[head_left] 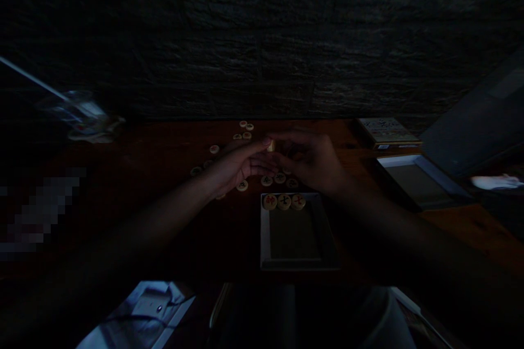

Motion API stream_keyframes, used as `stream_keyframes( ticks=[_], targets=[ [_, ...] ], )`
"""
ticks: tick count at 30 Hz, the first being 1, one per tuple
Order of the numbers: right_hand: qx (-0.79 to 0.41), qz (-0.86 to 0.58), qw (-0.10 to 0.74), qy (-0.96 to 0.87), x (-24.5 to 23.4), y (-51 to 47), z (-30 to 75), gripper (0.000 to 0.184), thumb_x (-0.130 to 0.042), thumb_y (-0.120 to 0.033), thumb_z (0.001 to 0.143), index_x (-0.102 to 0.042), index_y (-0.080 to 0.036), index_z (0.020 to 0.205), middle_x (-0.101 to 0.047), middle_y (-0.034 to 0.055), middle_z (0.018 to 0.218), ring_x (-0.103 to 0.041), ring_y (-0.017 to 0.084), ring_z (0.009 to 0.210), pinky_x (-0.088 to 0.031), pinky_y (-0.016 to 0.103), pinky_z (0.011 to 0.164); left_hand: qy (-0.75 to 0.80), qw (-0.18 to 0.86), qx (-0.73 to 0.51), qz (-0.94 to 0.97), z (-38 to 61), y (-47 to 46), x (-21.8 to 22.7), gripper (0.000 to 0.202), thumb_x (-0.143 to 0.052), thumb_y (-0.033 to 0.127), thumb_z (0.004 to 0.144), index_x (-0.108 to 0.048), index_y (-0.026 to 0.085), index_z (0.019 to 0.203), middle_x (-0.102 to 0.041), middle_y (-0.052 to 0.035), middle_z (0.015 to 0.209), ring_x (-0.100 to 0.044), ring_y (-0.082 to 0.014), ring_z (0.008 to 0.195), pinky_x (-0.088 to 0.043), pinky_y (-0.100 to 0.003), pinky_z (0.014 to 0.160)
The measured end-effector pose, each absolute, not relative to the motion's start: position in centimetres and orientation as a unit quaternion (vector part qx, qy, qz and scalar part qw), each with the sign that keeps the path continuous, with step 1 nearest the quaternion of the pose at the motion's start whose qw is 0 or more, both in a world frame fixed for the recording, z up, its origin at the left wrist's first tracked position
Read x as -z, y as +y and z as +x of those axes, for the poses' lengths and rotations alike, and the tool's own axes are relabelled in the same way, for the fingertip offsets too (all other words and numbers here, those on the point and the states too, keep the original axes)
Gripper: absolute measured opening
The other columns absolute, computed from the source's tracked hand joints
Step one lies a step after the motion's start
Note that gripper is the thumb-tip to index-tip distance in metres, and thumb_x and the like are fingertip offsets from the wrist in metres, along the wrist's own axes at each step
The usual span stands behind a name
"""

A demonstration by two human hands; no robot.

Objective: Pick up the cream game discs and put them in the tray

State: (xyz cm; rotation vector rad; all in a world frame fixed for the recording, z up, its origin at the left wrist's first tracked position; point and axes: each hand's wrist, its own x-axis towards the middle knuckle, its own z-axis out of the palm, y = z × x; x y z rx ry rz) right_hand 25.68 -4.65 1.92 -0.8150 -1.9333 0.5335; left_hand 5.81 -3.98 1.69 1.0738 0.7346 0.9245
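Light-coloured piece sat right at the fingertips where left hand and right hand met; neither was nearer. Long axis looked upright, tilt unclear. Fingers bunched around it; couldn't tell which hand pinched. Tray lay bodyward of the fingers, slightly right, row of three discs along its fingers-side edge.

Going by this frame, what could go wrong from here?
The small piece where the fingertips of the left hand and right hand meet might slip and drop among the loose pieces on the table. The tray sits between the forearms, so a careless knock could disturb the three pieces lined along its far edge. The light is very dim, so the marks might be misread.
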Motion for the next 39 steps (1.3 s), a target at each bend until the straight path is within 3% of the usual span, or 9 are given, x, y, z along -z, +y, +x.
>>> stream_keyframes(
  ticks=[9,13,19,25,33,39],
  targets=[
    [-0.225,-0.338,0.462,-0.789,-1.98,-4.73,25.64,0.036,-0.077,-0.039,0.089,-0.078,-0.020,0.120,-0.079,0.0056,0.097,-0.070,0.016,0.076,-0.052,0.027,0.069,0.322,0.692,-0.422,0.489,5.73,-4.03,-1.82,0.024,-0.083,0.031,0.080,-0.076,0.011,0.088,-0.080,-0.0099,0.080,-0.077,-0.0192,0.069,-0.062,-0.028,0.067],
    [-0.208,-0.343,0.458,-0.793,-1.95,-4.77,25.64,0.037,-0.077,-0.038,0.089,-0.078,-0.019,0.121,-0.079,0.0055,0.093,-0.070,0.016,0.075,-0.053,0.028,0.068,0.324,0.700,-0.417,0.481,5.76,-3.97,-1.56,0.027,-0.080,0.037,0.083,-0.075,0.011,0.087,-0.080,-0.0108,0.080,-0.077,-0.0207,0.069,-0.063,-0.030,0.067],
    [-0.243,-0.332,0.456,-0.789,-1.92,-4.84,25.63,0.039,-0.077,-0.038,0.090,-0.076,-0.023,0.125,-0.081,0.0063,0.106,-0.075,0.019,0.083,-0.058,0.031,0.071,0.303,0.704,-0.401,0.502,5.59,-3.81,-1.30,0.025,-0.079,0.038,0.086,-0.077,0.013,0.091,-0.080,-0.0107,0.084,-0.076,-0.0187,0.071,-0.061,-0.028,0.068],
    [-0.255,-0.356,0.447,-0.780,-1.90,-5.02,25.76,0.038,-0.076,-0.039,0.090,-0.077,-0.023,0.125,-0.082,0.0048,0.093,-0.075,0.020,0.079,-0.058,0.030,0.065,0.300,0.712,-0.399,0.495,5.64,-3.82,-1.47,0.025,-0.082,0.037,0.083,-0.077,0.012,0.088,-0.079,-0.0106,0.081,-0.076,-0.0192,0.071,-0.061,-0.030,0.070],
    [-0.244,-0.368,0.441,-0.782,-1.79,-4.91,25.76,0.041,-0.079,-0.036,0.087,-0.076,-0.022,0.125,-0.082,0.0053,0.096,-0.067,0.015,0.061,-0.051,0.028,0.053,0.289,0.714,-0.404,0.493,5.66,-3.80,-1.44,0.024,-0.082,0.037,0.083,-0.078,0.014,0.088,-0.079,-0.0105,0.079,-0.076,-0.0186,0.070,-0.061,-0.030,0.069],
    [-0.222,-0.364,0.437,-0.792,-1.95,-5.00,25.79,0.038,-0.077,-0.036,0.088,-0.077,-0.021,0.123,-0.082,0.0057,0.094,-0.070,0.015,0.066,-0.052,0.026,0.055,0.291,0.724,-0.400,0.481,5.67,-3.78,-1.48,0.028,-0.083,0.038,0.081,-0.076,0.012,0.089,-0.079,-0.0116,0.079,-0.076,-0.0206,0.070,-0.061,-0.033,0.070]
  ],
)
